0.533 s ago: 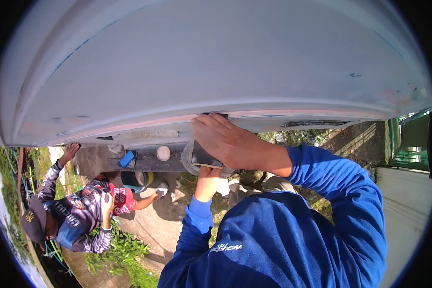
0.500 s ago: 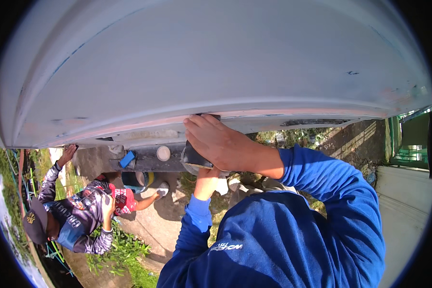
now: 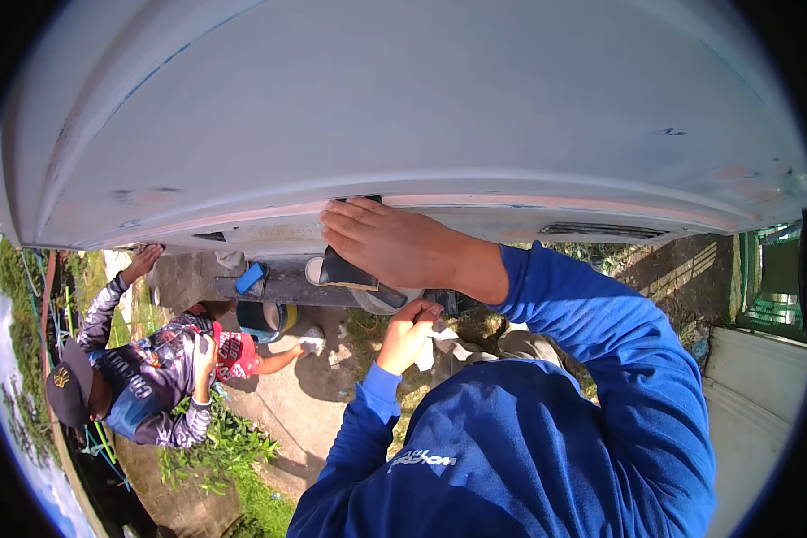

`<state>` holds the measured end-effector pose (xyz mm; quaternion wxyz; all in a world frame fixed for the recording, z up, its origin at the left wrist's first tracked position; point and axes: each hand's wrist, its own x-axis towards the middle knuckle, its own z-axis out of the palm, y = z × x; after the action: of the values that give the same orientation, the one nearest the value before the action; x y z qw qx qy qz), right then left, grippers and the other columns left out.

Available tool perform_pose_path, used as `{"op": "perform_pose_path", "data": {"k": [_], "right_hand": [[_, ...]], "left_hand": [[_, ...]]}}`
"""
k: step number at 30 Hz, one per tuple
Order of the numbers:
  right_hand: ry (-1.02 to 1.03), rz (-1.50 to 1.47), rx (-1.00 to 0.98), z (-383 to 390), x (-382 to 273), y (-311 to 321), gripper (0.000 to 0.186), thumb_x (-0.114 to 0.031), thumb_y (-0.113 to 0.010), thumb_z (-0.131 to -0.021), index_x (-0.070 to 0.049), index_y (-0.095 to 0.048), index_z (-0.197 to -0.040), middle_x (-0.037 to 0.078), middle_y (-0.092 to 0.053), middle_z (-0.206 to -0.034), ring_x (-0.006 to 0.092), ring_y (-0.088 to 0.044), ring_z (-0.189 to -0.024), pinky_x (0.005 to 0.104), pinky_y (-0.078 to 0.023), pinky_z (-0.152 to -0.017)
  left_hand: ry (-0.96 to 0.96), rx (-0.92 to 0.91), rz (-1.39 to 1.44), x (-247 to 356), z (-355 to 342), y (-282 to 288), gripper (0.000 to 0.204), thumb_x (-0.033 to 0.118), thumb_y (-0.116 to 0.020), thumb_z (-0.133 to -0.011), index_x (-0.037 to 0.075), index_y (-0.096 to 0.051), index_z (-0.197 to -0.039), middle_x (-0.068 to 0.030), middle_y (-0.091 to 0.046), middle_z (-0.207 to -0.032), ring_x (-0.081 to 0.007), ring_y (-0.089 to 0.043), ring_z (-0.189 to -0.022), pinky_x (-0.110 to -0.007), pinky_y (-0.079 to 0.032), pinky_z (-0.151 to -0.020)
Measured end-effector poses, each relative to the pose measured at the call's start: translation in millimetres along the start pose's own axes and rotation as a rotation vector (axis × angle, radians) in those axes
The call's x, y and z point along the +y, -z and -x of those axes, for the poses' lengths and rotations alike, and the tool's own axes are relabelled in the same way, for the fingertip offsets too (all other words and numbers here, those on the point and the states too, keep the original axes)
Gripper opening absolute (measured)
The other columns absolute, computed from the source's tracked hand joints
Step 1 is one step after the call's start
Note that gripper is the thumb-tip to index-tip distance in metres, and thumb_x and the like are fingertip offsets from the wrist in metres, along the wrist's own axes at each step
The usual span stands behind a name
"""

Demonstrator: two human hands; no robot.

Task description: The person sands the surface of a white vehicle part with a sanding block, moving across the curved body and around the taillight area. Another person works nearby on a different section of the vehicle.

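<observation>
My right hand (image 3: pixel 393 247) lies over a dark sheet that looks like sandpaper (image 3: pixel 342 271), pressing it to the lower ridge of a grey vehicle panel (image 3: pixel 403 99). Part of the sheet shows past the fingertips, and the rest hangs below the palm. A pink strip (image 3: pixel 242 216) runs along that ridge. Lower down and apart from the panel, my left hand (image 3: pixel 407 337) has its thumb and fingers pinched together. A small white piece (image 3: pixel 425 356) shows just beneath it; whether the fingers hold that piece, I cannot tell.
A co-worker (image 3: pixel 152 381) at the left has one hand against the panel. Under the panel are a dark bumper (image 3: pixel 287 291) with a blue block (image 3: pixel 250 278) and a round pale lid (image 3: pixel 314 271) on it. A bucket (image 3: pixel 264 320) stands below. White boards (image 3: pixel 744 386) are at the right.
My right hand has slid a little left and up along the ridge with the sandpaper. My left hand has come away from beneath it, moving slightly right. The view has shifted slightly.
</observation>
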<state>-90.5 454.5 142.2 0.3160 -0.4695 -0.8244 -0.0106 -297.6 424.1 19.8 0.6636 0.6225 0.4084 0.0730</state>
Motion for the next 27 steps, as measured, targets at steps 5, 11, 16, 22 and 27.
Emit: {"op": "perform_pose_path", "data": {"k": [5, 11, 16, 22, 27], "right_hand": [[0.014, 0.006, -0.087, 39.5, 16.2, 23.7, 0.043, -0.013, -0.05, -0.093, 0.009, -0.053, -0.131, 0.023, -0.05, -0.143, 0.0341, -0.045, -0.139, 0.0448, -0.036, -0.117], [0.038, 0.13, 0.12, -50.3, -5.4, -51.1, 0.043, -0.013, -0.051, -0.091, 0.007, -0.055, -0.129, 0.023, -0.052, -0.141, 0.0342, -0.045, -0.138, 0.0454, -0.036, -0.117], [0.091, 0.188, 0.072, -96.9, -25.0, -68.0, 0.042, -0.012, -0.05, -0.092, 0.007, -0.054, -0.129, 0.022, -0.052, -0.141, 0.0325, -0.047, -0.136, 0.0426, -0.036, -0.117], [0.043, 0.158, 0.151, -24.8, -5.7, -36.7, 0.038, -0.012, -0.053, -0.09, 0.007, -0.06, -0.122, 0.023, -0.055, -0.137, 0.0344, -0.049, -0.134, 0.0456, -0.037, -0.115], [0.096, 0.407, 0.35, -154.7, -36.5, -125.7, 0.04, -0.017, -0.056, -0.086, 0.006, -0.062, -0.119, 0.021, -0.061, -0.129, 0.0328, -0.054, -0.129, 0.046, -0.037, -0.113]], "left_hand": [[0.036, 0.136, -0.028, -10.4, 47.3, 20.3, 0.025, 0.019, -0.057, -0.099, -0.002, -0.067, -0.109, -0.0061, -0.069, -0.092, -0.0115, -0.064, -0.084, -0.027, -0.051, -0.076], [0.024, 0.167, -0.001, -12.8, 67.5, 29.6, 0.021, 0.015, -0.059, -0.099, -0.001, -0.065, -0.111, -0.0047, -0.069, -0.091, -0.0102, -0.065, -0.083, -0.026, -0.052, -0.075], [0.02, 0.183, 0.026, -13.0, 67.0, 37.4, 0.021, 0.015, -0.059, -0.099, -0.001, -0.065, -0.11, -0.0058, -0.069, -0.09, -0.0105, -0.065, -0.082, -0.026, -0.052, -0.075], [0.12, 0.364, 0.091, -71.2, 133.2, 64.2, 0.022, 0.016, -0.059, -0.099, -0.001, -0.066, -0.112, -0.006, -0.071, -0.092, -0.0116, -0.067, -0.081, -0.026, -0.053, -0.074], [0.023, 0.285, -0.012, -23.7, 112.0, 77.4, 0.021, 0.016, -0.06, -0.1, -0.001, -0.065, -0.111, -0.0041, -0.069, -0.091, -0.0103, -0.065, -0.083, -0.026, -0.052, -0.075]]}}
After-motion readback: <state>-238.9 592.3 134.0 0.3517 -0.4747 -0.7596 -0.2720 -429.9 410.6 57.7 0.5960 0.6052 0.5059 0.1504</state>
